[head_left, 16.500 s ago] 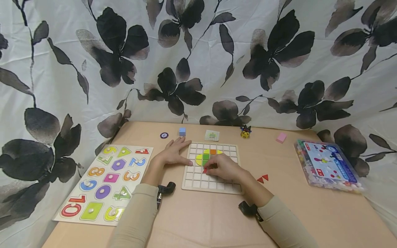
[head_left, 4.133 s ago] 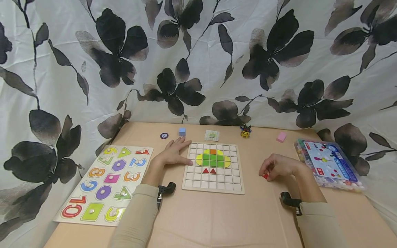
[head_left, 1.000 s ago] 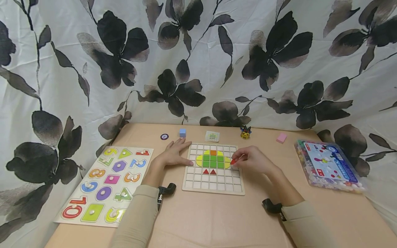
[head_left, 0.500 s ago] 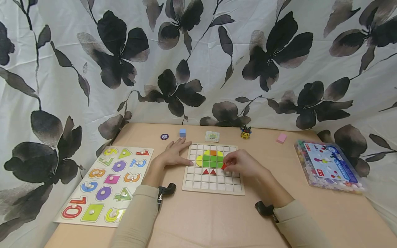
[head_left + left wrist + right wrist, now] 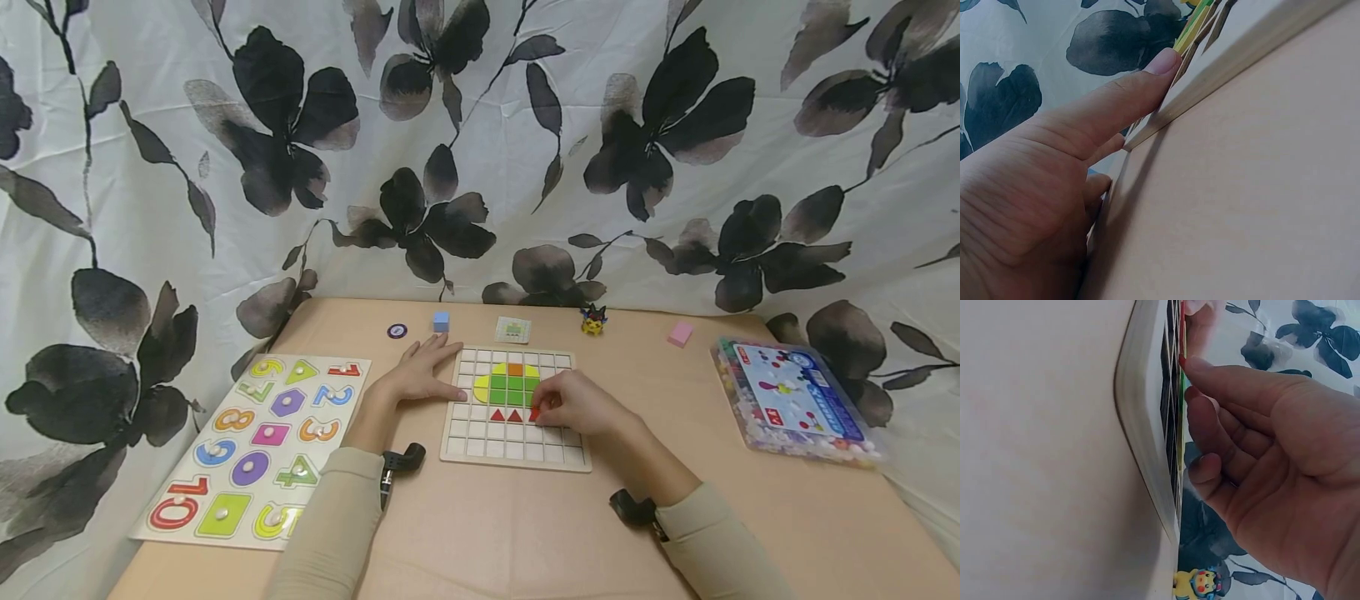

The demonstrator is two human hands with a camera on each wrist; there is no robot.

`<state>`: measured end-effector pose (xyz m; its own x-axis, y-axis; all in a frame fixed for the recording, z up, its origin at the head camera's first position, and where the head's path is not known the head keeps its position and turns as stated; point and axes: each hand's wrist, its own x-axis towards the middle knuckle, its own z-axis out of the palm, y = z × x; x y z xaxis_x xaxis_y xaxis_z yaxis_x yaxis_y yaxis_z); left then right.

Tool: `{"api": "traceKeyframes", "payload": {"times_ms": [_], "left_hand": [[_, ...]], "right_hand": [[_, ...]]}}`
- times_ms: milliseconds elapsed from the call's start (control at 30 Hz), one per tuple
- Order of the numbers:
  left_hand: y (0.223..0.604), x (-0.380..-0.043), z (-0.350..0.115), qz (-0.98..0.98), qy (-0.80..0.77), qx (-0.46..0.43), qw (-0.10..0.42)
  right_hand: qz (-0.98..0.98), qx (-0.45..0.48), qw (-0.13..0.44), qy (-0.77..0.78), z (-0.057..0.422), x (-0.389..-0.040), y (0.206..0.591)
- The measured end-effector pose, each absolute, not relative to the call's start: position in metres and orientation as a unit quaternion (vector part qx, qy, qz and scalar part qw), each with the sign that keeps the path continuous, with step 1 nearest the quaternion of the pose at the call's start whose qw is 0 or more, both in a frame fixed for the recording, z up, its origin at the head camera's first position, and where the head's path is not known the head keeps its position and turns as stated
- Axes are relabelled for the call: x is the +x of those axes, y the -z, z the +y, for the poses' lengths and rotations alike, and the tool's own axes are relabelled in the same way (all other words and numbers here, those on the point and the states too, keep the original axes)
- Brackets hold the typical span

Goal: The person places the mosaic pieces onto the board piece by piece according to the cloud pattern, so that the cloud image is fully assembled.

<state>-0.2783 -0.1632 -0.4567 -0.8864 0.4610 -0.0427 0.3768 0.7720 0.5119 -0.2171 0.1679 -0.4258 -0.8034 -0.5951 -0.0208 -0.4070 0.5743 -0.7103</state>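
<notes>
A white grid board [image 5: 465,446] lies in the middle of the table, with green square tiles [image 5: 512,392], an orange square [image 5: 516,368] and yellow rounded tiles [image 5: 481,387] set in its cells. Below the green rows sit two red triangle tiles [image 5: 506,416]. My right hand [image 5: 577,404] pinches another red triangle tile [image 5: 534,414] by thumb and fingertips, just right of those two, and covers the board's right side. My left hand [image 5: 420,372] lies at the board's left edge with fingers spread; its thumb [image 5: 1163,62] rests on the rim.
A number-and-shape puzzle board [image 5: 251,433] lies left. Along the back stand a round disc [image 5: 397,331], a blue cube [image 5: 441,321], a pattern card [image 5: 513,329], a small yellow figure [image 5: 593,320] and a pink block [image 5: 681,334]. A clear bead box [image 5: 795,400] lies right.
My right hand has carried the red triangle leftward and nearer me, from the yellow tile at right to the row of red triangles. My left hand stays put.
</notes>
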Motion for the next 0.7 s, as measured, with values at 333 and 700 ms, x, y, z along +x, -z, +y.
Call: {"api": "traceKeyframes", "payload": {"times_ms": [333,700], "left_hand": [[0.4568,-0.2783,-0.1651,0.938,-0.252,0.227,0.079],[0.4576,-0.2788,-0.1642,0.937,-0.253,0.227,0.081]], "right_hand": [[0.885,-0.290,0.133,0.338,0.1638,-0.2163,0.4298],[0.890,-0.285,0.133,0.329,0.1642,-0.2165,0.4322]]}}
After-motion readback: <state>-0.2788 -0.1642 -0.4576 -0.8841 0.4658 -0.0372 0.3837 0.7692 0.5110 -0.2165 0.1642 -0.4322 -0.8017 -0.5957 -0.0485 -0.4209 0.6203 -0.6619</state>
